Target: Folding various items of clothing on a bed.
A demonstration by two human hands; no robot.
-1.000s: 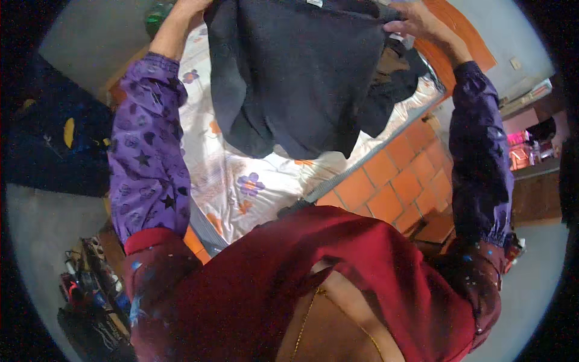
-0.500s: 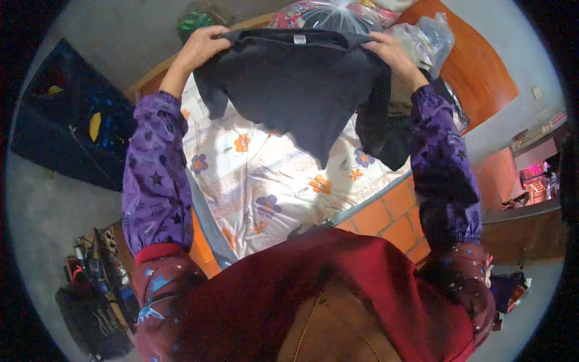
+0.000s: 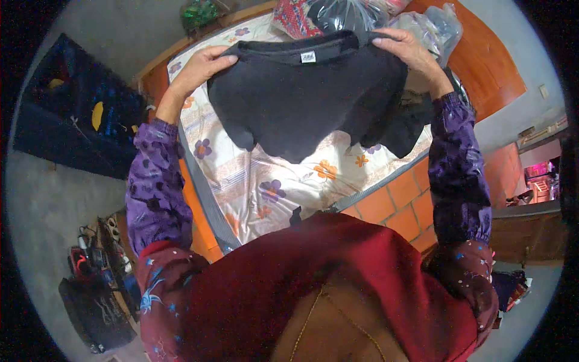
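Note:
A black shirt (image 3: 307, 99) hangs spread out between my two hands, its neckline at the top and a small white label inside the collar. My left hand (image 3: 205, 67) pinches the cloth at the left shoulder, thumb on top. At the right shoulder my right hand (image 3: 411, 49) grips it the same way. The shirt is above a bed with a white floral sheet (image 3: 241, 199), patterned with orange and purple flowers. Its lower edge hangs in loose folds, and one sleeve droops at the right.
Clear plastic bags (image 3: 347, 18) stuffed with cloth lie at the bed's far end by a curved wooden headboard (image 3: 482, 60). A dark blue fabric wardrobe (image 3: 72, 114) stands at left. Orange floor tiles (image 3: 392, 202) show beside the bed. A black bag (image 3: 90, 314) lies lower left.
Both hands have come slightly nearer with the shirt, the right hand also moving right. The shirt's lower edge has swung, and more of the sheet shows beyond it.

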